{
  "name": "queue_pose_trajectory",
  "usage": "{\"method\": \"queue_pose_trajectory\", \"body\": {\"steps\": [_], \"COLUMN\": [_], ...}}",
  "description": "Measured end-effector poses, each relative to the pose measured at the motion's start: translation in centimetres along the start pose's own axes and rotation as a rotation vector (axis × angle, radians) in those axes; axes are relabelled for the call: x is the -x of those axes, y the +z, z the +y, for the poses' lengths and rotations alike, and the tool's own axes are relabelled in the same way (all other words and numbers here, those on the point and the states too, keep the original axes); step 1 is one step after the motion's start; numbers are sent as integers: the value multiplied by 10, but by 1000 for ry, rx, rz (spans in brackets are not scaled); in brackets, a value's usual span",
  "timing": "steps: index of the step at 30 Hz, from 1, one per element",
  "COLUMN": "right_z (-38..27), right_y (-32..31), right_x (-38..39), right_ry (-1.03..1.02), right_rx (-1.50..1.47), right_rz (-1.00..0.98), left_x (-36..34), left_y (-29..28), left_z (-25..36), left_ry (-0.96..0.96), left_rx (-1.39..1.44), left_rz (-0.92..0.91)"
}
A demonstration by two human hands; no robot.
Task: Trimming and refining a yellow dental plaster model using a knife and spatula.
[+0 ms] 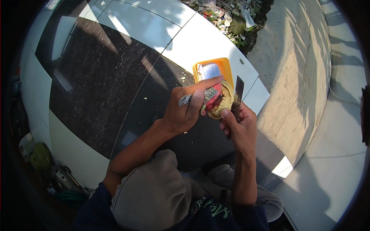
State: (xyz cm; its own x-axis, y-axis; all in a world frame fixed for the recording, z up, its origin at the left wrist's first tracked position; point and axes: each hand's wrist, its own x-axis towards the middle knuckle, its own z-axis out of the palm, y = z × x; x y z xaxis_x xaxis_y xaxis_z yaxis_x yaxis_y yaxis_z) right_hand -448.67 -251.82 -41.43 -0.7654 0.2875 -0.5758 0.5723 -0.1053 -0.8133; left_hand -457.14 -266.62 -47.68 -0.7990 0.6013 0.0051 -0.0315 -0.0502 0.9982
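My left hand is closed round a perforated metal dental impression tray, whose handle sticks out between thumb and fingers. Pink impression material fills the tray. Against it sits a pale yellow, horseshoe-shaped dental cast with tooth shapes along it; how far the two are joined I cannot tell. My right hand pinches the cast's near edge with its thumb. The same hand also grips a dark-bladed knife, its blade pointing up and away beside the cast. The knife's handle is mostly hidden by the fingers.
Just beyond my hands stands an orange plastic tub with something whitish inside. Pale crumbs lie on the dark floor tiles. A concrete ledge runs along the right, rubble lies at the far side, and tools stand at left.
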Motion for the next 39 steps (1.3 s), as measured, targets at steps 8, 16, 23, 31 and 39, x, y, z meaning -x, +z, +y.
{"method": "queue_pose_trajectory", "body": {"steps": [8, 16, 23, 31, 39], "right_z": [10, 28, 40, 44, 45], "right_y": [-6, -16, -17, -13, -9], "right_x": [-1, -1, 2, 3, 4], "right_ry": [32, -11, 55, 121, 165], "right_rx": [-61, -549, -999, -1166, -1262], "right_rz": [23, -42, -188, -282, -244], "left_x": [-6, -20, -14, 12, 7], "left_y": [-3, -18, -54, -81, -77], "left_z": [3, 1, -58, -126, -124], "left_ry": [-112, -321, -381, -198, -426], "left_rx": [70, 450, 136, -706, -657], "left_rz": [47, 146, 315, 221, 279]}}
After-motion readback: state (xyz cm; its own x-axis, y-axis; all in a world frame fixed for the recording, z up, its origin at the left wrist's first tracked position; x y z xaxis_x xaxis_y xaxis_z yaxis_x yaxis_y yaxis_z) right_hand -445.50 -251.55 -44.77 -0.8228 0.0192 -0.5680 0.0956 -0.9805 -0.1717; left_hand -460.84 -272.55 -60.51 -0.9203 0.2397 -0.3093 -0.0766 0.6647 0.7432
